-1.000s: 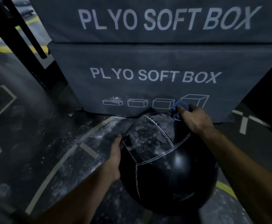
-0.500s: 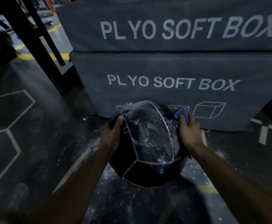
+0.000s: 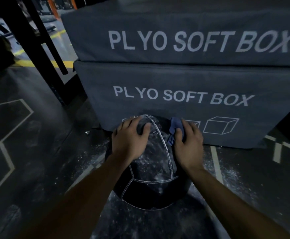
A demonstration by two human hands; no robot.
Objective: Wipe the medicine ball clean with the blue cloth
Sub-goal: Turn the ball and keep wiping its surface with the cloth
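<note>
The medicine ball is seen on the dark floor, close against the lower plyo soft box, whose front face closes off the far side; a second soft box is stacked above it. Open floor is left to the near side, to the left and to the right of the ball, while black rack posts stand at the far left.

Compared with half a second ago, the left hand has been moved from the ball's left flank up onto its top, and the ball is now seen lower in the view and nearer the box. The right hand has stayed on the upper right side with the cloth.

The ball is round, so no long axis is shown; a white stitched seam runs from far to near over the top, and white dust is spread over the upper panels.

The left fingers are laid spread and relaxed on the ball, grasping nothing. The blue cloth is held bunched under the curled right fingers, pressed against the ball.
</note>
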